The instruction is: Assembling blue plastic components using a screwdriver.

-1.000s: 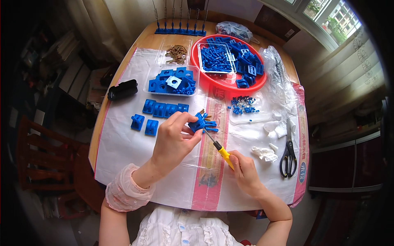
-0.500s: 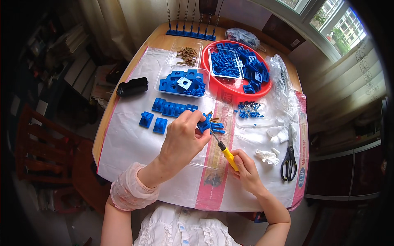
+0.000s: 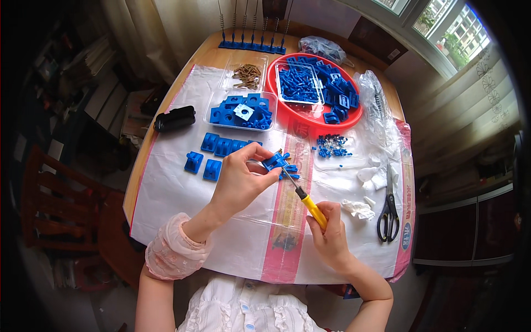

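The left hand (image 3: pixel 238 180) pinches a blue plastic piece (image 3: pixel 275 161) between thumb and fingertips, above the white sheet (image 3: pixel 177 213), while the right hand (image 3: pixel 331 238) is curled around the yellow handle of a screwdriver (image 3: pixel 315 212) whose tip is at that piece. Just beyond the piece lie loose blue rods (image 3: pixel 293 169), with a row of blue blocks (image 3: pixel 223 146) to the left and black-handled scissors (image 3: pixel 389 217) to the right. Farther out stand a clear tub (image 3: pixel 241 129) of blue parts and a red basin (image 3: pixel 316 123).
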{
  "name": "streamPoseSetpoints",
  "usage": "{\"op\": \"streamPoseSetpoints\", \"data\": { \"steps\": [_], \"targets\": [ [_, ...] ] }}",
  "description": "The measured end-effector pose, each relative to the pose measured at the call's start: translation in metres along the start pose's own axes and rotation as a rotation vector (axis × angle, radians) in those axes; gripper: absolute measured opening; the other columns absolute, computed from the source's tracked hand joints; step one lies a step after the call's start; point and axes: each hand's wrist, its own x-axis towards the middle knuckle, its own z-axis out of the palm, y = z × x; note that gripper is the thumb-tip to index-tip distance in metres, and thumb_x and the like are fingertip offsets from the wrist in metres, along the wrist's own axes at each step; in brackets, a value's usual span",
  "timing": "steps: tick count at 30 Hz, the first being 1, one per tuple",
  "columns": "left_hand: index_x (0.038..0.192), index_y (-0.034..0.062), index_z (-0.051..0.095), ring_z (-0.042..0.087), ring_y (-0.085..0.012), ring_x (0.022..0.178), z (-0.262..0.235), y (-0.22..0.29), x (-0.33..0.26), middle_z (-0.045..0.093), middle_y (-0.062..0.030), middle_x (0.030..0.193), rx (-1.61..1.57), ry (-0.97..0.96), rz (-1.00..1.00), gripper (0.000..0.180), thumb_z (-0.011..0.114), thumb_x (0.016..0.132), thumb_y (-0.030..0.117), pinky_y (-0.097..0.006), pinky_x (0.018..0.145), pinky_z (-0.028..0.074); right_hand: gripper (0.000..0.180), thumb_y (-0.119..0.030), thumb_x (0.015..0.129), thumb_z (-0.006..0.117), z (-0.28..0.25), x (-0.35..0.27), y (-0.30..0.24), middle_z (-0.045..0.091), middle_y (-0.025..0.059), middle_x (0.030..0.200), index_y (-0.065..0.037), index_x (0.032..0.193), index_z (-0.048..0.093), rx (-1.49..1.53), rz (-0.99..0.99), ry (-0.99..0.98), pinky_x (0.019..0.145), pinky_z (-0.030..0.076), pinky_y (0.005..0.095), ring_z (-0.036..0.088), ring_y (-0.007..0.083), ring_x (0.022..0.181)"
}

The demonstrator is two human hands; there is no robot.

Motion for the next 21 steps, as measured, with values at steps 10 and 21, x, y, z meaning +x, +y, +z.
{"op": "streamPoseSetpoints", "data": {
  "steps": [10,21],
  "targets": [
    [0.107,-0.0021,0.061,0.074,-0.0194,0.091,0.021,-0.034,-0.004,0.071,-0.0141,0.103,-0.274,0.041,0.034,0.025,0.076,0.087,0.0,-0.026,0.075,0.063,0.016,-0.008,0.098,0.065,-0.014,0.005,0.004,0.063,0.0117,0.081,0.001,0.11,0.058,-0.119,-0.076,0.064,0.054,0.045,0.0317,0.059,0.0187,0.058],
    [0.109,-0.0011,0.06,0.073,-0.0176,0.093,0.024,-0.037,-0.005,0.07,-0.013,0.106,-0.299,0.058,0.028,0.028,0.076,0.086,-0.005,-0.025,0.077,0.063,0.018,-0.014,0.101,0.062,-0.029,0.015,-0.008,0.058,0.008,0.069,0.001,0.109,0.056,0.289,0.317,-0.171,0.054,0.04,0.0325,0.052,0.014,0.06]
  ]
}}
